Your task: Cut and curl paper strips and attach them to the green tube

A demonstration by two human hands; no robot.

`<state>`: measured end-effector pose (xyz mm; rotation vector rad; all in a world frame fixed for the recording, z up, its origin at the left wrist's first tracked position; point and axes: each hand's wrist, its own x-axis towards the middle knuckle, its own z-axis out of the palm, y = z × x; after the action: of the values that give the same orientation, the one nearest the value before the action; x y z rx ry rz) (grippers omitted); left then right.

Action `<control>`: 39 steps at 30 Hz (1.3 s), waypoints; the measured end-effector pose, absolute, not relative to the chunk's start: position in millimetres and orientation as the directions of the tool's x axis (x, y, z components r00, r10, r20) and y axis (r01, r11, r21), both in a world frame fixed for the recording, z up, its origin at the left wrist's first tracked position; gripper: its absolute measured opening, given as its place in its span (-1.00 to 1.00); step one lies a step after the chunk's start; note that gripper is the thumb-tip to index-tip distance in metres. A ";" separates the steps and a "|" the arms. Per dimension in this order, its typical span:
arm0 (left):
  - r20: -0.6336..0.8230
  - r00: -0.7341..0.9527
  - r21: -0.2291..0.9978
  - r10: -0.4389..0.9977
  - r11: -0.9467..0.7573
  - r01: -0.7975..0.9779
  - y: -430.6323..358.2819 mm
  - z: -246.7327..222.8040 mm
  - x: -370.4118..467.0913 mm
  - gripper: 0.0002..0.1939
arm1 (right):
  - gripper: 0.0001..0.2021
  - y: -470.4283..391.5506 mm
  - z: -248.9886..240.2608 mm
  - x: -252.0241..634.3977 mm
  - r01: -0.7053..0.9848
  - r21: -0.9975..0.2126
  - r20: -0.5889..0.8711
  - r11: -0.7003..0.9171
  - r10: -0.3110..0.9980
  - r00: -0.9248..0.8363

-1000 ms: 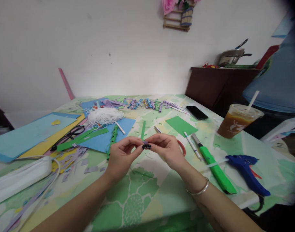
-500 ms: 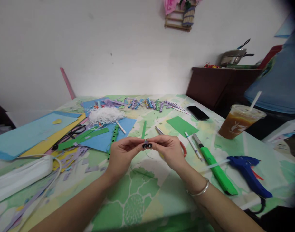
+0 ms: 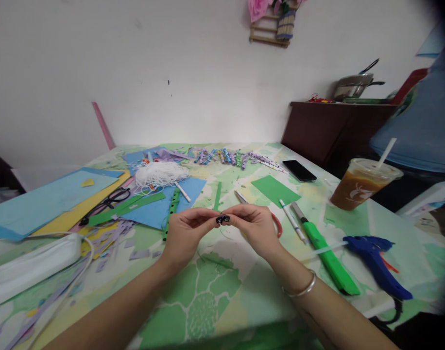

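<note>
The hands (image 3: pixel 257 228) meet over the middle of the counter (image 3: pixel 208 301). Scissors (image 3: pixel 278 226) lie behind the right one, partly hidden. Rightward from there, in order: marker (image 3: pixel 292 221), utility knife (image 3: pixel 328 255), glue gun (image 3: pixel 377 267). The cup (image 3: pixel 361 187) stands on the far side of the glue gun; the phone (image 3: pixel 299 170) lies left of the cup and farther. Paper coils (image 3: pixel 226 156): far centre. Left: string pile (image 3: pixel 160 173); eyeglasses (image 3: pixel 108 200) nearer; paper sheets (image 3: pixel 51 199) farther left.

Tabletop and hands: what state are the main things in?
Left bare hand: fingertips pinched together
Right bare hand: fingertips pinched, against the left's
Clear plastic brown-drink cup: lidded, white straw inserted
Black rectangular phone: flat, screen dark
Blue plastic glue gun: lying sideways
White string heap: loosely tangled
</note>
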<state>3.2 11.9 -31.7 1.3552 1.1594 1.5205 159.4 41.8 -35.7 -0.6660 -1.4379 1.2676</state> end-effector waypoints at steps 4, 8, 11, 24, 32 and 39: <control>0.290 -0.117 0.957 0.950 -0.286 0.046 11.6 -32.1 2.8 -0.91 | -0.94 42.2 -37.4 159.9 -0.193 -0.931 0.358 0.310 0.880 -0.313; 0.373 -0.070 0.924 0.925 -0.364 0.115 8.8 -32.2 2.9 -0.96 | -0.92 42.7 -41.2 160.9 -0.078 -0.908 0.414 0.411 0.855 -0.312; 0.444 -0.048 0.885 0.895 -0.430 0.177 6.9 -32.3 3.3 -0.95 | -0.89 41.7 -42.6 161.5 0.077 -0.848 0.480 0.524 0.822 -0.307; 0.264 -0.111 0.964 0.958 -0.264 0.021 9.9 -33.2 9.5 -0.95 | -0.92 37.9 -41.9 159.4 0.139 -0.789 0.525 0.599 0.773 -0.355; 0.272 -0.090 0.962 0.958 -0.272 0.012 10.7 -35.7 7.3 -0.93 | -0.90 42.4 -44.1 158.0 0.171 -0.809 0.504 0.562 0.814 -0.289; 0.429 -0.026 0.894 0.903 -0.420 0.155 14.4 -48.2 7.7 -0.90 | -0.87 40.6 -43.0 156.4 0.253 -0.828 0.445 0.501 0.861 -0.248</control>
<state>7.7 14.4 -48.2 1.6172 1.1233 1.5039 156.4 40.6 -43.0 -0.9405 -1.7663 0.7778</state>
